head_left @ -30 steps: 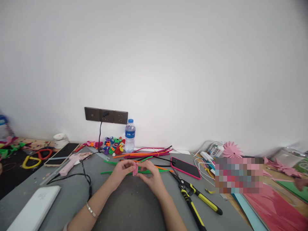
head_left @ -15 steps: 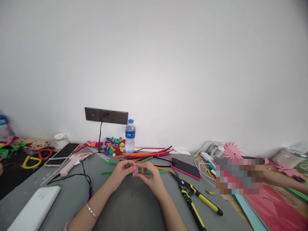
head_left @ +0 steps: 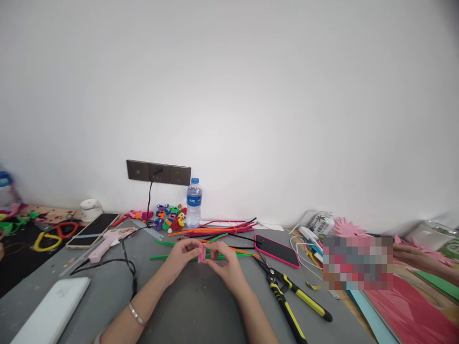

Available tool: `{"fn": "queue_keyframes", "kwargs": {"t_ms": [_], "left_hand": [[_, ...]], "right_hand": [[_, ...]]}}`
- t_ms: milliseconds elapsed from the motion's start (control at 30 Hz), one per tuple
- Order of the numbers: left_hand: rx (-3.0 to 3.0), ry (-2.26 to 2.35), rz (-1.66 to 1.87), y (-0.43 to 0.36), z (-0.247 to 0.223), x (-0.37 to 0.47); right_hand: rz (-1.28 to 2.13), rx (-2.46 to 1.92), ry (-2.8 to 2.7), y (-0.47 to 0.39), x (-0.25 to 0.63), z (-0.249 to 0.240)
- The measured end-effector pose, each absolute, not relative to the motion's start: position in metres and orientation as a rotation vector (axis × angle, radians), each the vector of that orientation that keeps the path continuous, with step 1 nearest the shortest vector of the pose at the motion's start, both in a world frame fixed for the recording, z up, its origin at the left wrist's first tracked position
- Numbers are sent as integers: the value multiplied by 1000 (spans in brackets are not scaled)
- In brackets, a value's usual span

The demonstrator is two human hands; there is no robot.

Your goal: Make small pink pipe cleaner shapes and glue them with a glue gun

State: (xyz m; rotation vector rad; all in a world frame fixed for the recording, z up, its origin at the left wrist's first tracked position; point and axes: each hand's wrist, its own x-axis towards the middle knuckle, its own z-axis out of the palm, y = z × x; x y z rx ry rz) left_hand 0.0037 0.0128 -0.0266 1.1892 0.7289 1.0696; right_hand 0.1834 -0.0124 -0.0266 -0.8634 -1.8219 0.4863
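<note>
Between my two hands is a small pink piece, seemingly a pipe cleaner folded into tight ridges. My left hand pinches its left side between thumb and fingers. The fingers of my right hand are closed on its right side. Behind and partly under my hands lie green pipe cleaners, their middles hidden. A bundle of magenta and orange pipe cleaners lies a little farther back. To the right rest pliers-like cutters with black and yellow handles.
A water bottle stands by the wall beside small colourful figures. A pink glue gun with its cable, a white power bank and a pink-cased phone lie around. A co-worker's arm reaches in from the right.
My hands and the pink piece stay in nearly the same place. On the right, the co-worker's arm has shifted slightly, and the pink paper pinwheel there sits lower.
</note>
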Motion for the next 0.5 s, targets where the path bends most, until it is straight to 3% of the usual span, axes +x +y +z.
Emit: {"fn": "queue_keyframes", "kwargs": {"t_ms": [500], "left_hand": [[1199,717,1072,13,-25,4]], "right_hand": [[502,-868,-1809,-12,183,-28]]}}
